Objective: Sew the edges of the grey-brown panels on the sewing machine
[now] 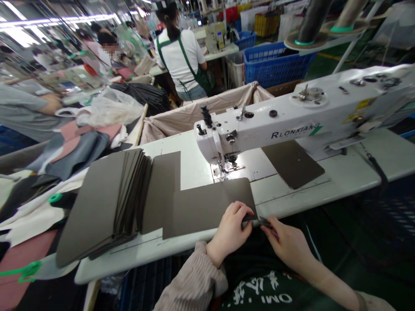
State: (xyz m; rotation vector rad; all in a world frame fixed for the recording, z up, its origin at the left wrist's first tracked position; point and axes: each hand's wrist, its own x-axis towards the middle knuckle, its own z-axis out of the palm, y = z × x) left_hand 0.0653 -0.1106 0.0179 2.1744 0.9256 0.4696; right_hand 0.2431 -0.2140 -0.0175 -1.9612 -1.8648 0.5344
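A flat olive-grey panel [207, 205] lies on the sewing table, its near right corner at the front edge. My left hand [231, 232] pinches that corner between thumb and fingers. Just to the right, my right hand [290, 246] is closed around small thread snips [266, 223], whose dark tip points at the corner; most of the handle is hidden. A second panel [162, 172] lies partly beneath the first. To the left leans a thick stack of matching panels [100, 190]. Beyond my hands stands a white sewing machine [253, 125] with its needle area lit.
Another panel [293, 164] lies beneath the machine arm. Fabric pieces [81, 149] and a plastic bag [110, 108] are heaped at left. Behind the table are a cloth-lined bin [194, 113], a blue crate [275, 65] and a person in a green apron [183, 56].
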